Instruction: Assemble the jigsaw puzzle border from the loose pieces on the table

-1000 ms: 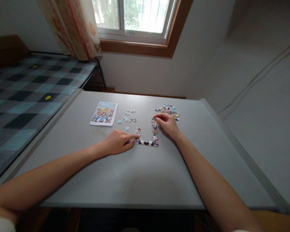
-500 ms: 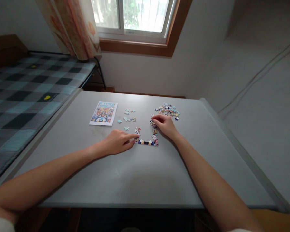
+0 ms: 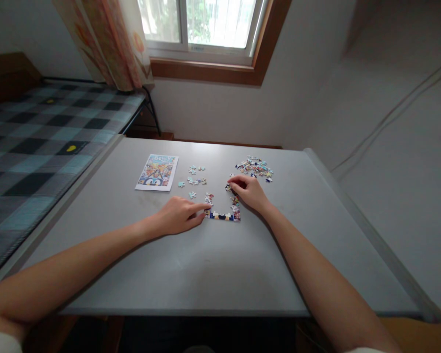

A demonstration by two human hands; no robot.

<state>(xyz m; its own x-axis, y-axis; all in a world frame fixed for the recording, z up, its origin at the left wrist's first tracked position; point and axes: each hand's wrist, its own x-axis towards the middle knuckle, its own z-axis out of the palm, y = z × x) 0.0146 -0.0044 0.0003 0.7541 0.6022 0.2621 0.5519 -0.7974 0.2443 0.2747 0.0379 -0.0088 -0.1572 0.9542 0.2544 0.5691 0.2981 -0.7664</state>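
A partly joined jigsaw puzzle (image 3: 222, 216) forms a U shape on the table, with a bottom row and two side strips. My left hand (image 3: 178, 215) rests at its left strip, index finger stretched out and touching the pieces there; nothing is held in it. Over the right strip, my right hand (image 3: 250, 191) pinches a small dark and white puzzle piece (image 3: 228, 187) between thumb and fingertips. Part of the right strip is hidden behind that hand.
Beyond my right hand lies a heap of loose puzzle pieces (image 3: 255, 167). Several light blue pieces (image 3: 193, 181) are spread left of the puzzle. A printed picture sheet (image 3: 157, 172) lies farther left on the grey table (image 3: 191, 274). A checked bed (image 3: 59, 127) stands at the left.
My right hand's fingertips have shifted slightly left and down, and the pinched piece now shows at the strip's inner side. My left hand stays in place.
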